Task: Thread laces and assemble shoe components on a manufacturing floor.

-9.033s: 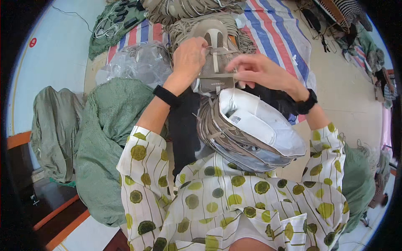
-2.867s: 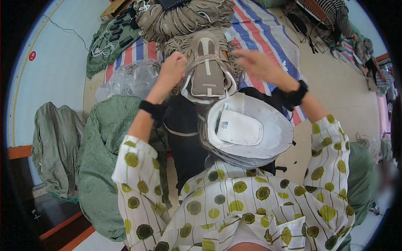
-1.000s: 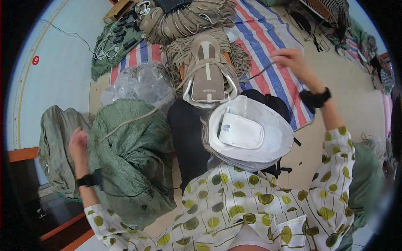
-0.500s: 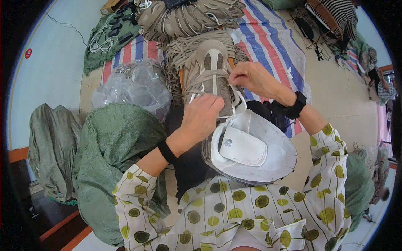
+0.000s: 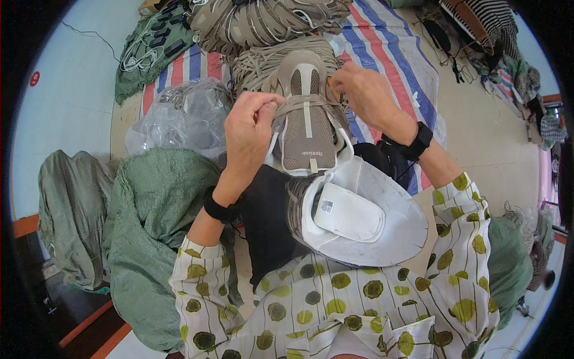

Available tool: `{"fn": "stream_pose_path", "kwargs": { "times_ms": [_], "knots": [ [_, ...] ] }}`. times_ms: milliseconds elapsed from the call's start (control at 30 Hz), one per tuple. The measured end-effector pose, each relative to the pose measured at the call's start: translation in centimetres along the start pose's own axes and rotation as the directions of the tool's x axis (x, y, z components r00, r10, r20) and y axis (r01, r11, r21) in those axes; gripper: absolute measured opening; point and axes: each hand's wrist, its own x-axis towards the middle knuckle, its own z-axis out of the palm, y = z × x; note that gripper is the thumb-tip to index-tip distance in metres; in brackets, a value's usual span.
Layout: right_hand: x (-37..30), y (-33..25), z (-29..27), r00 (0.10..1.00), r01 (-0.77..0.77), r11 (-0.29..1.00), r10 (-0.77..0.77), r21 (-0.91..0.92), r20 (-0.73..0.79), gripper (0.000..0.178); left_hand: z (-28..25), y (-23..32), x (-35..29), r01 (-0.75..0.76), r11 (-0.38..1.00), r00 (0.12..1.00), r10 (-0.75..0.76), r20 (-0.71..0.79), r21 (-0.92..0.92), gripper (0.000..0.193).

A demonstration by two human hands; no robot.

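Observation:
A taupe mesh shoe upper (image 5: 308,128) lies toe-away in front of me, its tongue facing up. A flat taupe shoelace (image 5: 306,103) runs across the tongue. My left hand (image 5: 248,128) is closed in a pinch at the upper's left side, on the shoelace as far as I can see. On the right, my right hand (image 5: 371,99) pinches the shoelace's other side, its fingertips partly hidden. Closer to my lap, a second shoe upper (image 5: 294,209) with a white lining and white insole-like pad (image 5: 348,212) lies with its pale underside up.
Behind the shoe lie a heap of taupe laces (image 5: 263,66) and a pile of uppers (image 5: 263,24). A clear plastic bag (image 5: 179,122) and green woven sacks (image 5: 158,239) stand at left. Striped sheeting (image 5: 394,66) covers the floor at right.
Both hands have moved away from me and outward, the left one further left. The tongue's near end, hidden before, now shows. The nearer upper has stayed put.

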Motion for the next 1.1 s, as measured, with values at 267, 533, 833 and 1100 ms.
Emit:
{"fn": "stream_pose_path", "kwargs": {
  "times_ms": [267, 533, 833, 1100],
  "knots": [
    [0.1, 0.6, 1.6, 0.996, 0.049, 0.992, -0.056, 0.114, 0.063, 0.006, 4.5, 2.0, -2.0, -0.265, 0.964, 0.923, 0.245, 0.297, 0.026, 0.007],
    [0.4, -0.4, 0.4, 0.962, 0.254, 0.959, -0.237, -0.125, 0.132, 0.009, 5.2, 1.6, -3.2, -0.313, 0.948, 0.925, 0.290, 0.244, 0.060, 0.010],
    [0.9, -0.5, 0.3, 0.964, 0.245, 0.966, -0.235, -0.077, 0.125, 0.018, 2.6, 2.8, -2.5, 0.009, 0.970, 0.972, 0.049, 0.228, -0.245, 0.005],
    [1.1, -3.4, 2.2, 0.972, 0.197, 0.979, -0.188, -0.055, 0.138, 0.015, -5.6, -0.2, 1.6, 0.178, 0.949, 0.950, -0.235, -0.205, -0.262, 0.011]
  ]
}}
